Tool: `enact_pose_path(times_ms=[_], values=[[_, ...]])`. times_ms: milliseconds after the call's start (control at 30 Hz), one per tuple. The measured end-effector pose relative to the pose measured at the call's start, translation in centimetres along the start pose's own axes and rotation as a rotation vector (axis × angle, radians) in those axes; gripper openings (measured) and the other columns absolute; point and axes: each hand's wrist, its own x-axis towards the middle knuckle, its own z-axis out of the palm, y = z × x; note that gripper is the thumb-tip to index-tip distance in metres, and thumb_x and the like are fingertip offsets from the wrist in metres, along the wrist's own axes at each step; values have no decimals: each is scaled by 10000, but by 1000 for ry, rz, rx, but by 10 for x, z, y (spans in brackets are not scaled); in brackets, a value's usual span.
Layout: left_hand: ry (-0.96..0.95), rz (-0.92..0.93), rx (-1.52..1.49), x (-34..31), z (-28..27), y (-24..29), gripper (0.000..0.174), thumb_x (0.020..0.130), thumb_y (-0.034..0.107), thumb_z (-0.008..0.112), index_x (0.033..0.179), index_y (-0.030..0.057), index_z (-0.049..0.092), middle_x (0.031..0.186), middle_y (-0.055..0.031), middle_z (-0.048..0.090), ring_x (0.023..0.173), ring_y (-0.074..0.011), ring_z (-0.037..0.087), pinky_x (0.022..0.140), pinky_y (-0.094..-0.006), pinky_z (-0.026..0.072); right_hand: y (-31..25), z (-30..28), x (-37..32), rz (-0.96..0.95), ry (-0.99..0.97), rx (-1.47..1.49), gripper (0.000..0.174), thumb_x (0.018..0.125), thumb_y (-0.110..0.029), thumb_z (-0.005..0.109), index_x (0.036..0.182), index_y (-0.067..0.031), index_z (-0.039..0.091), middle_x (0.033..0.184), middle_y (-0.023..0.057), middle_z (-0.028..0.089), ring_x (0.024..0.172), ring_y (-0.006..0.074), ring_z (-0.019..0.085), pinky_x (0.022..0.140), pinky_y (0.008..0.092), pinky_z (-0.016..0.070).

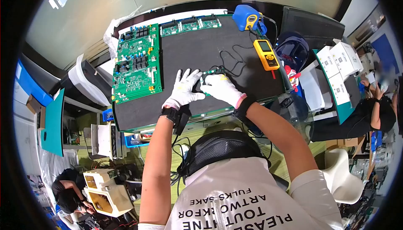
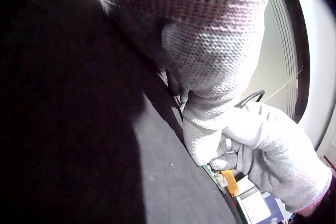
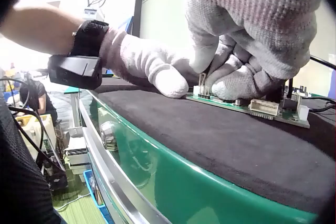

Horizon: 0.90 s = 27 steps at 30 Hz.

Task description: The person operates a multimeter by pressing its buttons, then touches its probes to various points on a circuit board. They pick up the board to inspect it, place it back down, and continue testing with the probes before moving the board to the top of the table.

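A small green circuit board (image 3: 239, 107) lies on the dark mat, with white connectors along its near edge in the right wrist view. My gloved right hand (image 1: 222, 89) covers much of it, fingers curled. Its thumb and fingertips pinch at upright metal pins (image 3: 202, 82) near the board's left end; exactly what they grip I cannot tell. My gloved left hand (image 1: 183, 90) lies to the left, fingers spread and straight, the thumb (image 3: 170, 82) right at the board's end. Black cables (image 1: 231, 64) run from the board's far side.
Large green circuit boards (image 1: 136, 64) lie at the mat's left, smaller ones (image 1: 191, 25) along the back. At right are a yellow handheld meter (image 1: 266, 54) and a blue-and-yellow device (image 1: 247, 18). White boxes (image 1: 336, 72) stand on a side table. Other people sit left and right.
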Motion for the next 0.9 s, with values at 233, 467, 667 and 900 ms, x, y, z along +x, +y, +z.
enact_pose_path(times_ms=[233, 467, 667, 900], values=[[-5, -4, 11, 2, 2, 2, 895, 622, 525, 702, 1363, 144, 373, 1420, -79, 359, 1357, -316, 217, 1120, -481, 50, 4, -1, 0, -131, 35, 46, 279, 766, -297, 595, 829, -30, 642, 822, 152, 635, 782, 310, 608, 703, 403, 476], [-15, -11, 13, 3, 0, 5, 887, 628, 518, 701, 1361, 140, 375, 1421, -79, 358, 1356, -316, 219, 1120, -481, 49, -3, -8, 0, -71, 14, -202, 305, 763, -338, 568, 864, -63, 656, 851, 133, 644, 813, 307, 620, 743, 425, 485], [-14, -1, 5, 2, -1, 4, 888, 631, 533, 692, 1363, 145, 373, 1422, -75, 356, 1359, -311, 211, 1120, -478, 48, -5, -8, 0, -31, -8, -197, 310, 761, -347, 561, 867, -72, 658, 854, 128, 644, 816, 307, 622, 744, 426, 487], [66, 64, 55, 1, 7, -3, 923, 582, 526, 712, 1346, 118, 393, 1405, -101, 372, 1329, -345, 269, 1110, -504, 85, 5, -9, -11, -119, 67, -113, 314, 758, -362, 576, 842, -70, 656, 830, 138, 644, 798, 312, 620, 725, 426, 486]])
